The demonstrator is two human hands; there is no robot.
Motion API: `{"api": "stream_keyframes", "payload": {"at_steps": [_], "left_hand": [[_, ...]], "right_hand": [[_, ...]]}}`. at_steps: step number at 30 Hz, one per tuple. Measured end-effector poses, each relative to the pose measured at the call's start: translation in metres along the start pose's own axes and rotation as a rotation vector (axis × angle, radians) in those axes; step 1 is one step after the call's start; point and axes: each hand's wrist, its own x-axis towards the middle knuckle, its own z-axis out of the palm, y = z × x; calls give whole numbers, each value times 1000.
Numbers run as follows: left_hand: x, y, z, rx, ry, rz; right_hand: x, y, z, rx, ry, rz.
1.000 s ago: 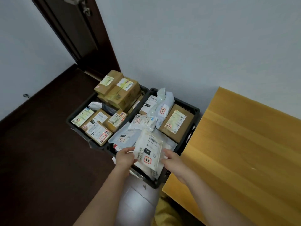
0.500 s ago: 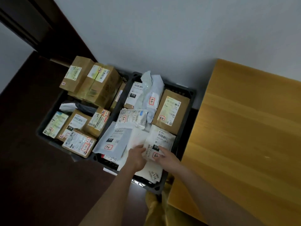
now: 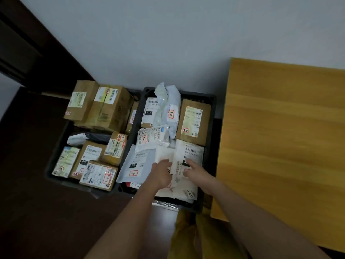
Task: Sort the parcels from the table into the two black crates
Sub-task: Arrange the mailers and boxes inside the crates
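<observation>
I see both hands pressing a white parcel (image 3: 187,157) flat into the right crate (image 3: 212,109). Left hand (image 3: 161,174) and right hand (image 3: 196,171) lie open, gripping nothing. Next, I judge, they lift away towards the worktop (image 3: 283,139).

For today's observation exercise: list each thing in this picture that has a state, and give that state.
Left crate: full of boxes.
Right crate: full, mostly soft mailers.
White mailer: lying flat in the right crate.
Left hand: resting on mailers.
Right hand: fingers on the white mailer.
Table: bare where seen.
</observation>
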Motion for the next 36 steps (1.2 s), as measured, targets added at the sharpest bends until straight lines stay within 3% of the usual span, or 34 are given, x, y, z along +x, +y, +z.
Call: {"api": "stream_keyframes", "payload": {"at_steps": [7, 16, 21, 26, 36], "left_hand": [[-30, 28, -40, 50, 99, 115], [-63, 180, -45, 294, 189, 435], [-98, 270, -8, 474, 196, 531], [-125, 352, 47, 587, 195, 653], [-166, 512, 211, 708, 52, 759]], "right_hand": [[-62, -18, -8, 18, 206, -179], [-181, 4, -87, -179, 536, -360], [-231, 50, -148, -397, 742, -234], [-287, 107, -204, -447, 869, -58], [-392, 253, -344, -289, 937, 132]]}}
